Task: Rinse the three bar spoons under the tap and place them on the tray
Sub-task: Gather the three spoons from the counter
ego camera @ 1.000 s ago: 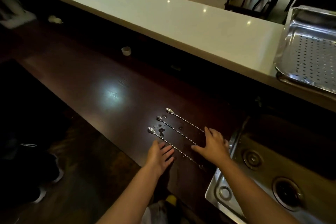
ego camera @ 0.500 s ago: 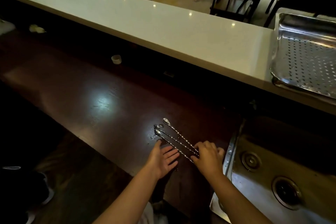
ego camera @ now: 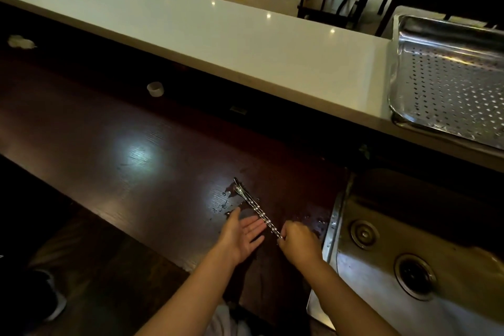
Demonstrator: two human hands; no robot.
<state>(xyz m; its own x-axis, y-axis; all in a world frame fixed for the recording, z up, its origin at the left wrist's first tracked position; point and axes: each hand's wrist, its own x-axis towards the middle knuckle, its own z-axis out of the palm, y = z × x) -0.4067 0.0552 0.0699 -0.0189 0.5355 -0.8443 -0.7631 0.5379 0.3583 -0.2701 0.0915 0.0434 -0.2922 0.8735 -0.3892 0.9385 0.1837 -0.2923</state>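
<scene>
The bar spoons, thin twisted steel with small bowls, lie bunched together as one bundle on the dark wet wooden counter. My right hand is closed around their near ends, just left of the sink. Palm up with fingers spread, my left hand rests beside the bundle, touching or nearly touching the shafts. The perforated steel tray stands on the white bar top at the far right. No tap is in view.
A steel sink with two drain fittings lies to the right of my hands. The raised white bar top runs across the back. A small white cup stands on the dark counter. Chairs stand beyond the bar.
The three spoons, first lying apart in a row, were pushed together into one bundle. My right hand has closed on their ends. My left hand turned palm up.
</scene>
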